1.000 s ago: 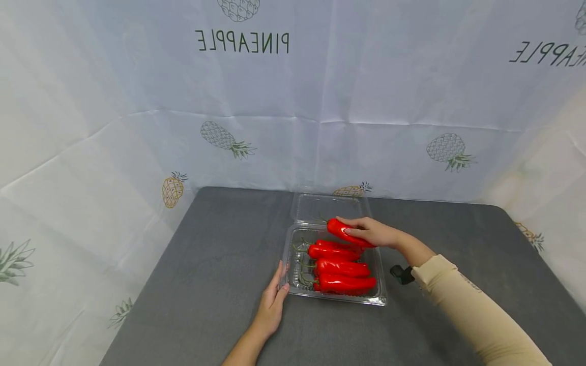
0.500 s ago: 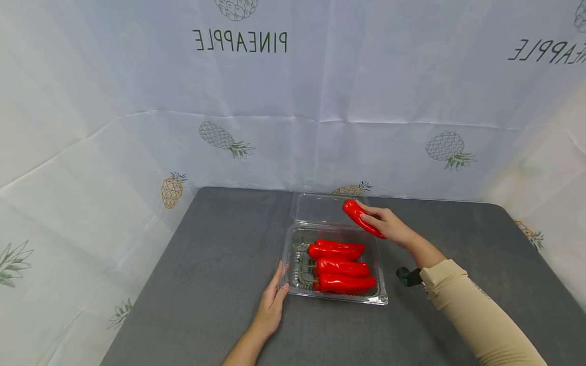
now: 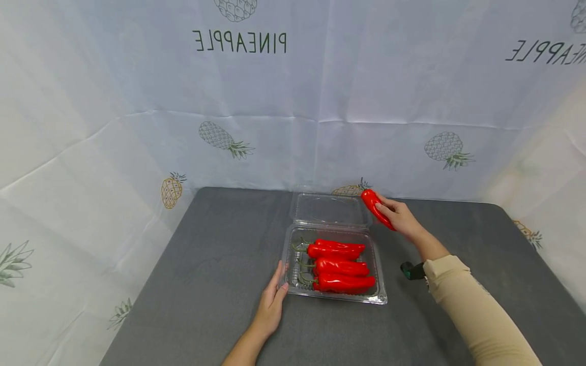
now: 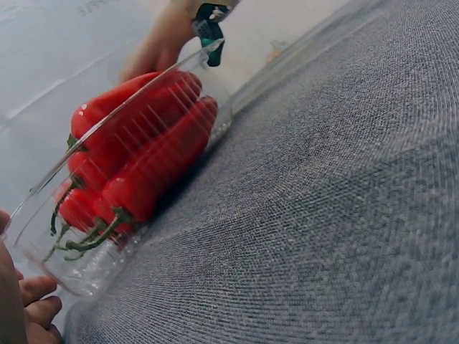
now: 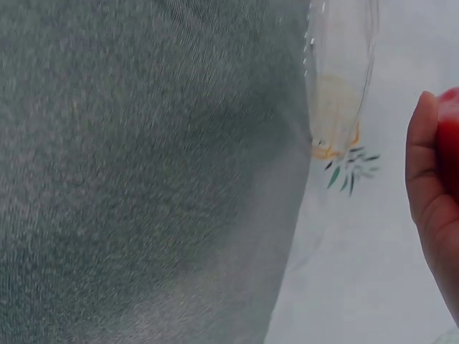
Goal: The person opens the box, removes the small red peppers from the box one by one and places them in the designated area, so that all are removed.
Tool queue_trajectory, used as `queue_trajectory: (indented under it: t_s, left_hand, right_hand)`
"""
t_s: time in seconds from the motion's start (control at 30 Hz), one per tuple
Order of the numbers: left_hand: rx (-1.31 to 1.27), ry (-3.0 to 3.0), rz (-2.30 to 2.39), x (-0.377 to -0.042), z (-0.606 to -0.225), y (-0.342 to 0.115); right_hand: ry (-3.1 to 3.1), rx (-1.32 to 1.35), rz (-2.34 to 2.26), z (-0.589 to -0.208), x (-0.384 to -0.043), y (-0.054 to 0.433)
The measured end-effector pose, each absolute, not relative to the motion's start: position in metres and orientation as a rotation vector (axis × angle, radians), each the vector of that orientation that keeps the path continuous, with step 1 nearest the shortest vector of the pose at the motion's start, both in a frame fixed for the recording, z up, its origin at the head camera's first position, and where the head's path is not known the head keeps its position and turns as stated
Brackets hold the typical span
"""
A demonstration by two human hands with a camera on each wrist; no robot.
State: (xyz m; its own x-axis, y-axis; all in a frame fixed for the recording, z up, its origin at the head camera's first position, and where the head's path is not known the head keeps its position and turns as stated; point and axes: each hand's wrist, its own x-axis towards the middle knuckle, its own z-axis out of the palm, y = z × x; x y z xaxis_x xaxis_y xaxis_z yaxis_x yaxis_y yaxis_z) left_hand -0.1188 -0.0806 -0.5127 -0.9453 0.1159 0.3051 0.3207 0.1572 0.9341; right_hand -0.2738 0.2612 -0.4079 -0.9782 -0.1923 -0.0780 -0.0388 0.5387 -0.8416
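In the head view my right hand (image 3: 397, 214) grips a red pepper (image 3: 376, 209), holding it raised and tilted behind the right side of a clear plastic clamshell box (image 3: 381, 284). The right wrist view catches only the thumb and an edge of this pepper (image 5: 449, 143). Several more red peppers (image 3: 338, 267) lie side by side in the box, their green stems toward the left. My left hand (image 3: 269, 307) holds the box by its near left side, thumb at the rim. Its fingers (image 4: 41, 304) show against the box wall in the left wrist view.
The clear lid (image 3: 329, 209) is folded back behind the box, flat on the grey cloth-covered table (image 3: 220, 254). A white curtain (image 3: 293, 86) printed with pineapples rises behind the table. A dark device (image 3: 412, 271) sits at the right wrist.
My right hand has lifted a pepper from the far side of the box and carried it up, back and to the right. The left hand and the box stay nearly in place.
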Motion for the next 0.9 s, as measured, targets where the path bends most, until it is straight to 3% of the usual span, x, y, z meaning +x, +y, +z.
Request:
queue_trajectory:
  t_s: [0.53, 0.9]
  left_hand:
    - [-0.418, -2.287, -1.865, -0.117, -0.512, -0.081]
    - [-0.431, -2.275, -1.87, -0.118, -0.512, -0.081]
  right_hand:
    - [2.631, 0.07, -1.57, -0.424, -0.289, 0.272]
    - [2.788, 0.252, -1.365, -0.441, -0.298, 0.274]
